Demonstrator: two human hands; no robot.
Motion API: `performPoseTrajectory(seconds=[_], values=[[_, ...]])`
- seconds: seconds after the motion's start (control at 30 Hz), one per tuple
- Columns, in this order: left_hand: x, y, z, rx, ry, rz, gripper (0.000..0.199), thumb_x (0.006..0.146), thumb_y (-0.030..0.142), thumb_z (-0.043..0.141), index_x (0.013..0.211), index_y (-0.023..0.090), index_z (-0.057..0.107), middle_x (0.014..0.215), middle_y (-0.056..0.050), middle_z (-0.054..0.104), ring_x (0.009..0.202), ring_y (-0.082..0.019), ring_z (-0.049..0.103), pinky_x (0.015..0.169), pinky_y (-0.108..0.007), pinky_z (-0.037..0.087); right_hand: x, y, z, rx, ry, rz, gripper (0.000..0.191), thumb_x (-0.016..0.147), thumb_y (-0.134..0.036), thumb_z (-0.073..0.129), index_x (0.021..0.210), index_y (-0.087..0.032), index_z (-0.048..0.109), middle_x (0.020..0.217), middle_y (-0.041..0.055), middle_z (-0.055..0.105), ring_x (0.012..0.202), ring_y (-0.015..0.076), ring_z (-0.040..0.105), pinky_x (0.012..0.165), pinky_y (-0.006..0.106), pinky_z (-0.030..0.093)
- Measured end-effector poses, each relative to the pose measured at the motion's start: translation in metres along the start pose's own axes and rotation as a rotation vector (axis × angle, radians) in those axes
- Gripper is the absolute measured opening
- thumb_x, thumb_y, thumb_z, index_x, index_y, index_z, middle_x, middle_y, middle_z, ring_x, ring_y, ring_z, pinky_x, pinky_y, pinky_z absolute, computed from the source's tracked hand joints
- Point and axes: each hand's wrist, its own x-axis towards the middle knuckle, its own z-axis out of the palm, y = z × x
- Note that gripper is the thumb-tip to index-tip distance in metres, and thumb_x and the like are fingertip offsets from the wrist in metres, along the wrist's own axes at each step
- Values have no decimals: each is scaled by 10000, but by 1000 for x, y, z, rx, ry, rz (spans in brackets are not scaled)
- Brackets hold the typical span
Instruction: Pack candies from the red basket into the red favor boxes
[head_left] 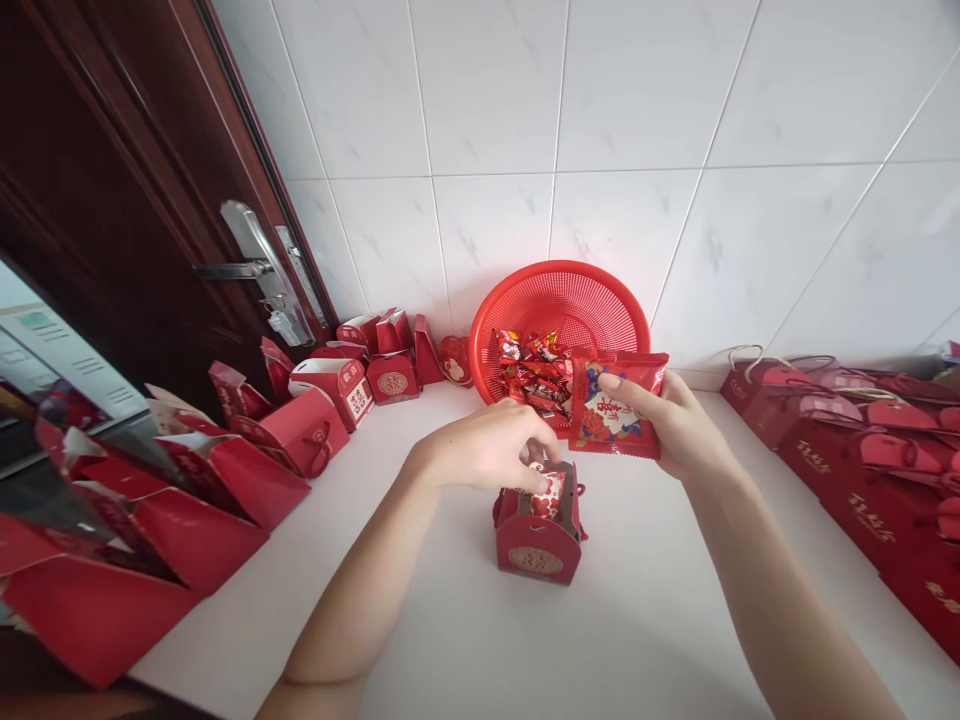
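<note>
A small red gift box (536, 548) with a gold round emblem stands open-topped on the white tabletop (465, 630). My left hand (487, 445) reaches into its opening, fingers closed on a red-and-white patterned packet (553, 496) that pokes up inside. To the right and above the box, my right hand (684, 430) grips a larger flat red sealed snack packet (616, 432), thumb across its front. The packet has white lettering and blue patterning and partly covers the basket behind it.
Behind the box, a red plastic basket (596, 300) leans by the tiled wall, holding several wrapped candies (536, 385). Red gift boxes (289, 430) line the left side near a door handle (236, 270). Red gift bags (825, 450) filled with boxes stand on the right.
</note>
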Motion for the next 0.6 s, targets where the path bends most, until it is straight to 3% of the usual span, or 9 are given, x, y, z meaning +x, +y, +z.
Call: performPoseTrajectory(seconds=[0.1,0.2,0.27,0.43,0.6], values=[[-1,-7,-1,-34,-15,-48,309,760,100,657,1041,184,755,883,-25,737,795,-157,679,669,-214,483,-1,0,0,-7,1,0,267,781,-408,805,937,-202,736,883,57,778,759,241,752,703,354,630],[-1,-9,-1,-77,43,-36,331,792,94,641,1099,170,737,937,-51,754,856,-168,705,721,-226,520,-1,0,0,-5,22,6,284,774,-426,800,933,-202,725,873,57,774,737,240,743,643,336,616],[0,-8,1,-85,55,-5,305,806,83,630,1076,173,739,932,-48,760,887,-168,709,742,-225,525,-1,0,1,-1,46,3,293,761,-428,802,924,-200,717,858,56,769,732,238,737,642,337,610],[3,-6,5,-24,-41,-17,339,787,51,612,1055,211,743,960,-20,759,881,-158,700,734,-220,503,-1,-1,4,38,125,23,241,679,-351,803,826,-205,679,764,28,728,693,225,707,627,330,587],[-2,-8,3,219,61,-77,170,814,229,651,918,248,785,938,-17,707,915,-191,652,763,-255,453,-2,-4,8,135,264,62,207,531,-216,695,712,-224,595,662,-10,665,646,226,668,599,350,568]])
